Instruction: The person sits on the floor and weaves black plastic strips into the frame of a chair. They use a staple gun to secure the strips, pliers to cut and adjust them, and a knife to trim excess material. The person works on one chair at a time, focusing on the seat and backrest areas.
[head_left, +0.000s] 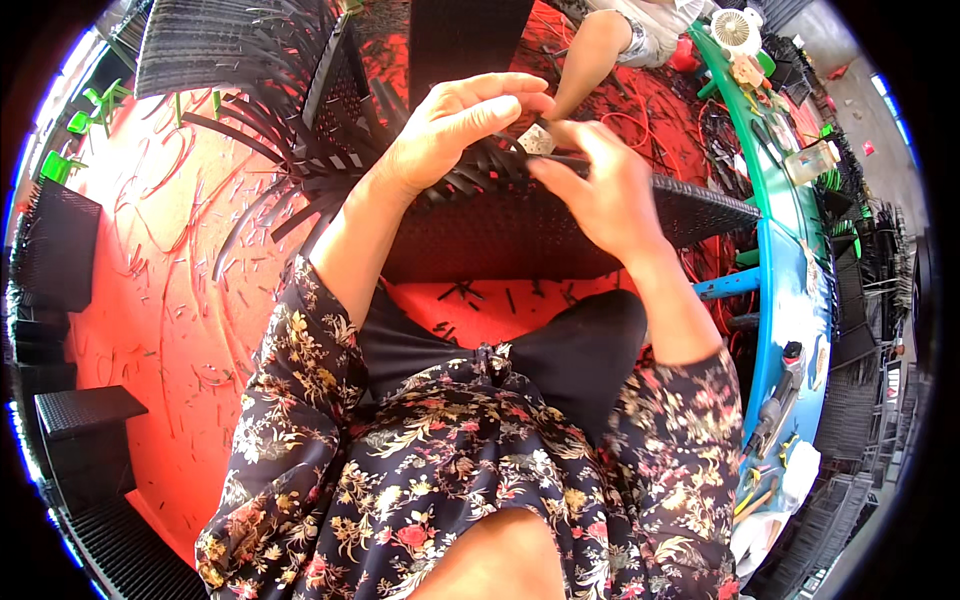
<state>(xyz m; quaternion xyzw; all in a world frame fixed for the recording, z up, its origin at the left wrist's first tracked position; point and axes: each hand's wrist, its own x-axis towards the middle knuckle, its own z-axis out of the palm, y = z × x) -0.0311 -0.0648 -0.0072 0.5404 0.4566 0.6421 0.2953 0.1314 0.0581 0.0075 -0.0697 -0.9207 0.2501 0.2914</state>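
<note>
Over the upper edge of a black woven workpiece, two bare hands are facing each other. The workpiece is standing just beyond the person's knees, on a red floor. Loose black strips are projecting from its left portion and are fanning out beneath the left forearm. The left hand is extending its fingers toward the right, with the thumb lying close below them. The right hand is holding its thumb and fingers partly apart beside the strip ends; it is appearing blurred. Whether either hand is pinching a strip cannot be told. Beyond the hands, another person's bare limb is reaching down near the fingertips. Along the right side, a green table is supporting a white fan, and a blue table is carrying hand tools.
</note>
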